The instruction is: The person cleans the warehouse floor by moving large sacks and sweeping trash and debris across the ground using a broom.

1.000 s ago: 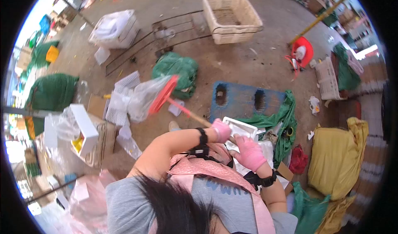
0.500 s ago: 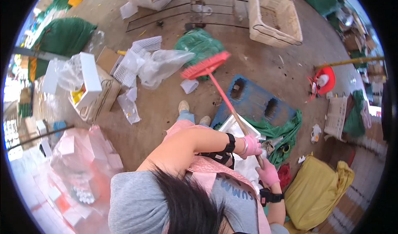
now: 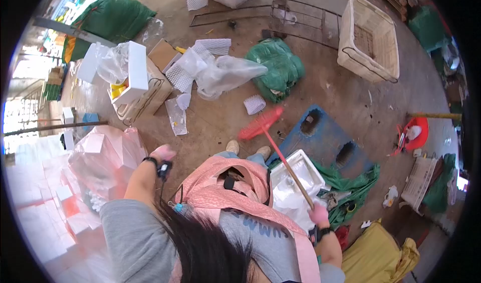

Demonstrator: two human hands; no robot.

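A broom with a red head (image 3: 260,123) and a wooden lower handle (image 3: 299,184) reaches forward over the floor. My right hand (image 3: 319,214), in a pink glove, is closed around the handle's end. The broom head is slightly blurred, near the left edge of a blue pallet (image 3: 328,132). My left hand (image 3: 163,154), also pink-gloved, is off the broom, out to the left near a pink plastic bag (image 3: 107,158). Motion smears its fingers. Beneath the handle stands a white foam box (image 3: 300,158).
Clear plastic wrap (image 3: 225,75) and a green sack (image 3: 275,67) lie ahead on the floor. A cream crate (image 3: 368,47) stands ahead on the right. A box-topped crate (image 3: 145,100) is on the left, a yellow sack (image 3: 378,255) at lower right, a red hard hat (image 3: 417,133) farther right.
My left hand has let go of the broom handle and swung out left. My right hand keeps its grip. The broom head has come closer to my feet, and the view has shifted.
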